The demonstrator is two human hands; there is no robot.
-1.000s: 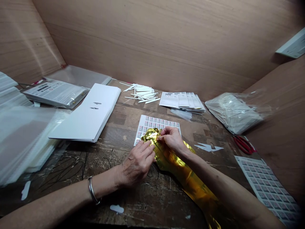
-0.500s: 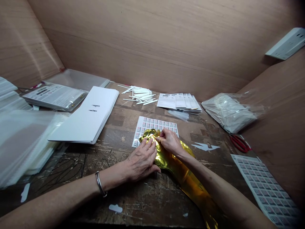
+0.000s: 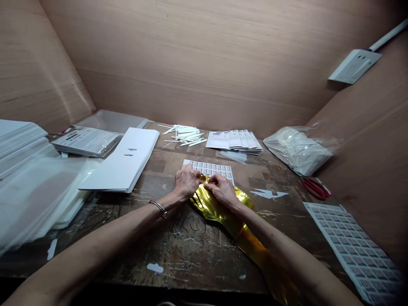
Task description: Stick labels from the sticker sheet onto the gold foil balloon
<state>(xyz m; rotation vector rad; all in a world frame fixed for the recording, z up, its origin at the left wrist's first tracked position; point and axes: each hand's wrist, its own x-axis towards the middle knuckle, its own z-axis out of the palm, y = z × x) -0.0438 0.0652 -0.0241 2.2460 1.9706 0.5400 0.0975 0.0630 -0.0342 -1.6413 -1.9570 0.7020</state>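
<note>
A shiny gold foil balloon (image 3: 213,209), flat and wrinkled, runs from the middle of the table toward the lower right, partly under my right forearm. My left hand (image 3: 187,180) pinches its far end from the left, fingers closed. Close beside it my right hand (image 3: 223,190) is closed on the same gold foil, thumb and finger pinching near the tip. Fingertips hide the exact spot that is gripped. Beneath and behind both hands lies a sticker sheet (image 3: 216,168) with rows of small printed labels.
White sticks (image 3: 185,135) and printed cards (image 3: 234,140) lie at the back. To the left are white cards (image 3: 123,163) and clear plastic bags (image 3: 35,199). Red-handled scissors (image 3: 314,189), a bag of white items (image 3: 299,148) and another label sheet (image 3: 350,250) sit on the right.
My left hand has gone from lying flat on the foil to pinching its far end. My right hand stays pinching the foil beside it. The view has shifted slightly.
</note>
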